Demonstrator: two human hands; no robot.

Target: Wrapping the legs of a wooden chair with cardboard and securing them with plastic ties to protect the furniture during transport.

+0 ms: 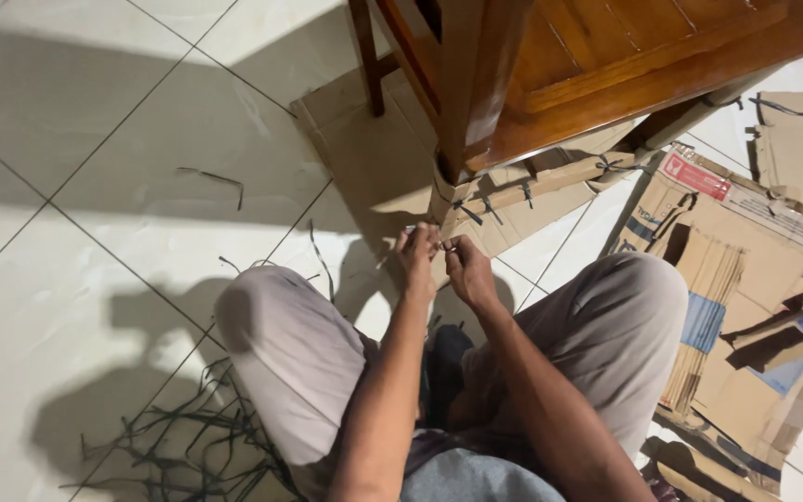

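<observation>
While the person is squatting on the white tiled floor (95, 270), both hands are meeting just in front of the knees, at the foot of a wooden table leg (465, 112) that is wrapped in cardboard (513, 191). The left hand (417, 260) and the right hand (467, 271) are sitting side by side, fingertips almost touching, and are pinching something thin and small between them; it is probably one of the dark ties (468, 214) binding the cardboard, though it is too small to tell for sure. That wrapped leg is lying just beyond the fingertips, on the far side and slightly to the right, so the right hand is a little nearer to it. The cardboard strip is running long from the leg's foot away to the right, with more ties crossing it. Loose dark strips (188, 446) are lying in a heap near left, well apart from both hands.
</observation>
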